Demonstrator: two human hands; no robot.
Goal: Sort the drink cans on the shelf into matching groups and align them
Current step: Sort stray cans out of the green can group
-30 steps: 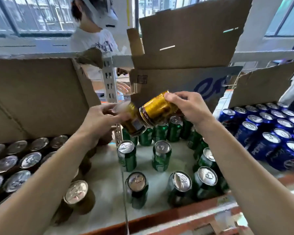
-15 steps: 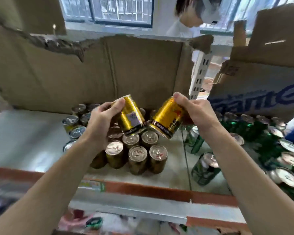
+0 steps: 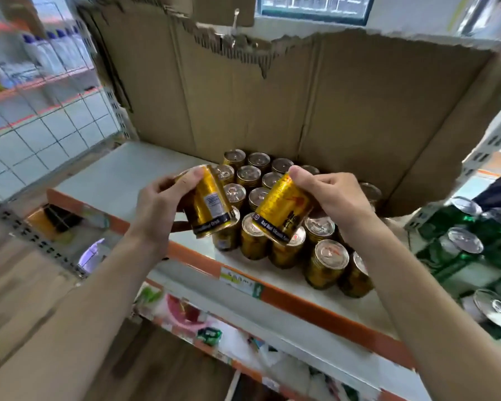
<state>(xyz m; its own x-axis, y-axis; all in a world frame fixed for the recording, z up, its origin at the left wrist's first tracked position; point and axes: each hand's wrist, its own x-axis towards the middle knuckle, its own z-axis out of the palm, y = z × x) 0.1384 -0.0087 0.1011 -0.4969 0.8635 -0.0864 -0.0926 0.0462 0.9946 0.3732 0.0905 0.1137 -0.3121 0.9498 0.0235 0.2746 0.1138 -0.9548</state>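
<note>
Shop shelf, pale board with orange front edge, torn cardboard box wall standing behind. Cluster of gold cans upright on shelf, packed close, silver tops showing. Left hand wrapped around gold can, thumb across its top end, can tilted, label side facing out. Right hand clamps second gold can from above, fingers closed on its upper end, can tipped toward the first. Both held just above cluster, near each other, whether touching unclear. Green cans off to right, blurred.

Gold cans bearing dark bands are gleaming mid-frame; green cans are glinting at right, brown cardboard looming behind.
</note>
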